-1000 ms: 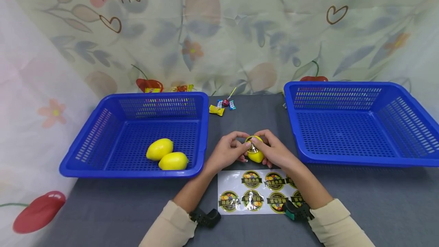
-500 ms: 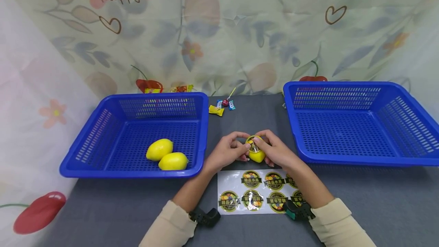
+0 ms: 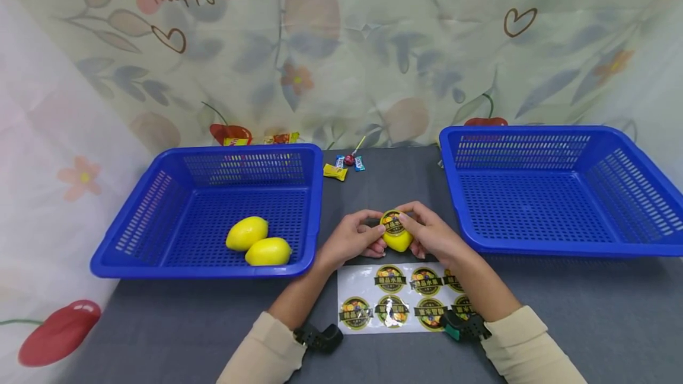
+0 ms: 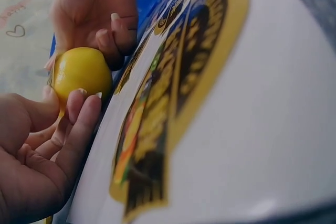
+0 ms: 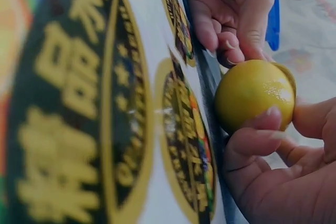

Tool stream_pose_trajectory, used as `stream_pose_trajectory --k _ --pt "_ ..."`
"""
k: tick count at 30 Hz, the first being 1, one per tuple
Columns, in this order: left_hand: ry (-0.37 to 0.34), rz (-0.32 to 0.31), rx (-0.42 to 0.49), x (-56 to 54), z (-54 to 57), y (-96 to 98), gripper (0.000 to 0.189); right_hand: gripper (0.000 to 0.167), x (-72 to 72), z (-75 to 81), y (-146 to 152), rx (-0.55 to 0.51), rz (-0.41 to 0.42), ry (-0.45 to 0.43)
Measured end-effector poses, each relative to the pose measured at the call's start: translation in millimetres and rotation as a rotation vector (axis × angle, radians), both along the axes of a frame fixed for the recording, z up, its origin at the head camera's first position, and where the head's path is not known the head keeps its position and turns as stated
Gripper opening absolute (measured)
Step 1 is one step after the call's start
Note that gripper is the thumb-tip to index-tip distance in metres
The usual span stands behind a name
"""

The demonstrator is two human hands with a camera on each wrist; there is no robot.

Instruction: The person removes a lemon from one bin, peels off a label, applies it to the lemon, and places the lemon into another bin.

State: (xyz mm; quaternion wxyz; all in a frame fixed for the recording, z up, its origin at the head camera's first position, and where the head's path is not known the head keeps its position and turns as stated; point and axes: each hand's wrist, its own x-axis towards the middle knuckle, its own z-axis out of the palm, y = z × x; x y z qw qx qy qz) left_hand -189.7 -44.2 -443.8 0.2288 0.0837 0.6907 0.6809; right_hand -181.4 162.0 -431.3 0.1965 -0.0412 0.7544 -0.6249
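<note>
Left hand (image 3: 352,237) and right hand (image 3: 434,234) face each other over the table, both grasping one held lemon (image 3: 398,242), fingers bent around its sides, thumbs on the near face. Fruit sits between the baskets, just beyond the sticker sheet (image 3: 356,277). Peel smooth, waxy, glossy in the right wrist view; body rounded, tapering to a blunt tip toward the wearer.

Round sticker (image 3: 393,223) on the lemon: glossy, dark centre, gold border, pale lettering, coloured fruit print. Cannot tell whether its whole edge lies flat.

Sheet: white, shiny backing, two rows of matching discs crossed by banner shapes; blank patch at upper left. Right forearm covers part of its right end.

Left basket (image 3: 203,271): blue, rigid, plastic-looking, slotted walls, gridded floor, rounded rim. Two loose lemons (image 3: 247,234) touch inside, near its front right corner. Right basket (image 3: 576,249): same form. Table covering (image 3: 213,330) dark grey, matte. Small crinkled yellow wrapper (image 3: 335,172) and round red lollipop (image 3: 349,160) lie behind the hands.

Against a second ago: right thumb sits nearer the sticker's right edge, having lain across its middle; more of the printed face shows, with less glare. Loose lemons, sheet and baskets keep their places.
</note>
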Motion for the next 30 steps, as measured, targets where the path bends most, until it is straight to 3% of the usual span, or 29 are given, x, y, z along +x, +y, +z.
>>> stream_pose_trajectory --k 13,17,21,25,30 --pt "0.011 0.043 0.018 0.3 -0.3 1.1 0.035 0.038 -1.2 1.2 -3 -0.057 -0.058 -0.058" --pt "0.021 0.034 -0.001 0.0 -1.2 0.3 0.035 0.037 -1.3 0.3 -3 -0.037 -0.077 -0.060" --pt "0.020 0.033 -0.026 0.7 -2.8 -0.8 0.031 0.035 0.0 2.1 -5 0.049 -0.088 -0.042" --pt "0.054 0.053 -0.067 2.1 -2.7 -0.3 0.029 0.036 2.9 8.5 -9 0.211 -0.051 0.055" --pt "0.104 0.065 -0.102 3.0 -1.4 1.5 0.028 0.039 10.3 26.0 -8 0.503 0.014 0.340"
